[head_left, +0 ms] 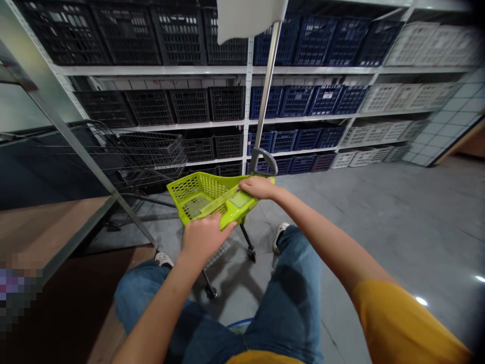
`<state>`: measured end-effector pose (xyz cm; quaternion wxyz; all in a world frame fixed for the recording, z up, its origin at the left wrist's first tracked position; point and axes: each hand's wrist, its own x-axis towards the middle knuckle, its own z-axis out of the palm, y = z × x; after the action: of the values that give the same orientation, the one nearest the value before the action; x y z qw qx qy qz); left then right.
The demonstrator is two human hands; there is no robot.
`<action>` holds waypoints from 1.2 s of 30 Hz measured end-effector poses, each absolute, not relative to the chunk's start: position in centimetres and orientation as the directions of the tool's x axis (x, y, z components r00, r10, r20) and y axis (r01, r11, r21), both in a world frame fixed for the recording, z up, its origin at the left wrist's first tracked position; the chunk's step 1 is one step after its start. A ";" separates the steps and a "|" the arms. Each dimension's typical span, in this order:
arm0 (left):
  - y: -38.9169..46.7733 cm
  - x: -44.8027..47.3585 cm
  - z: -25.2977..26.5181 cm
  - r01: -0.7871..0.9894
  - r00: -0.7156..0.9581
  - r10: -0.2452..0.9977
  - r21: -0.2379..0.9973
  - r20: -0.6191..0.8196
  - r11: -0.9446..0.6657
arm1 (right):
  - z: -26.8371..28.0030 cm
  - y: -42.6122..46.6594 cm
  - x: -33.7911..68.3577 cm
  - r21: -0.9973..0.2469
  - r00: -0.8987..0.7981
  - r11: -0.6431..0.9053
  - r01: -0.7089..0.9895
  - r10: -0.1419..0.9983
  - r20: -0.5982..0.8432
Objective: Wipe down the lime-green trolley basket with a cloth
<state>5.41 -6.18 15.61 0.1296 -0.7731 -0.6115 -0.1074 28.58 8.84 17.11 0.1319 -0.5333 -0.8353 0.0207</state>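
A small lime-green shopping cart (206, 184) with a perforated basket stands on the floor in front of my knees. My left hand (204, 232) is wrapped over the near left end of its handle. At the far right end of the handle, my right hand (258, 187) grips the bar. Between the two hands lies a flat panel (238, 201) on the handle. A metal pole (268, 83) with a grey bracket rises from the cart beside my right hand and carries a white flag (250, 17). The fingertips of both hands are partly hidden under the handle.
Shelves hold rows of black crates (151, 107), blue crates (297, 101) and white crates (382, 97). A wire shopping cart (151, 151) is parked at the left, behind a metal post (87, 141) and a wooden surface (38, 222). Grey floor (364, 212) extends to the right.
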 end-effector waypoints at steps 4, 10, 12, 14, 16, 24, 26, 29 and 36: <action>-6.5 5.6 15.7 0.975 0.220 0.916 -0.050 0.336 -0.216 | 16.0 7.8 31.8 -0.216 -0.243 0.322 0.922 0.913 0.327; -6.4 5.0 15.6 0.962 0.272 0.902 -0.092 0.334 -0.257 | 10.3 2.3 27.6 -0.420 0.051 0.475 0.773 0.614 0.788; -6.2 4.2 15.5 0.943 0.334 0.879 -0.111 0.340 -0.315 | 9.2 1.9 27.7 -0.319 -0.095 0.610 0.725 0.548 0.831; -6.1 3.4 15.4 0.922 0.386 0.855 -0.120 0.347 -0.368 | 9.0 2.9 29.8 -0.183 -0.260 0.704 0.687 0.473 0.842; -6.0 2.9 15.2 0.908 0.417 0.836 -0.122 0.357 -0.400 | 9.3 4.5 32.7 -0.095 -0.340 0.721 0.687 0.434 0.834; -6.3 4.5 15.2 0.954 0.299 0.875 -0.107 0.380 -0.279 | 11.2 4.3 30.5 -0.322 -0.028 0.486 0.812 0.583 0.812; -6.4 4.7 15.3 0.961 0.275 0.887 -0.115 0.370 -0.250 | 11.7 2.2 27.4 -0.386 0.013 0.462 0.799 0.628 0.778; -6.5 4.4 15.5 0.961 0.275 0.895 -0.135 0.351 -0.242 | 12.4 -0.3 25.2 -0.323 -0.169 0.586 0.743 0.632 0.757; -6.8 3.8 15.4 0.945 0.320 0.897 -0.165 0.304 -0.281 | 12.4 4.7 33.4 -0.128 -0.430 0.711 0.691 0.547 0.718</action>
<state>3.83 -6.83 15.36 0.1586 -0.7969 -0.5780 -0.0757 33.40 4.72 12.42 0.3860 -0.3685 -0.8405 -0.0932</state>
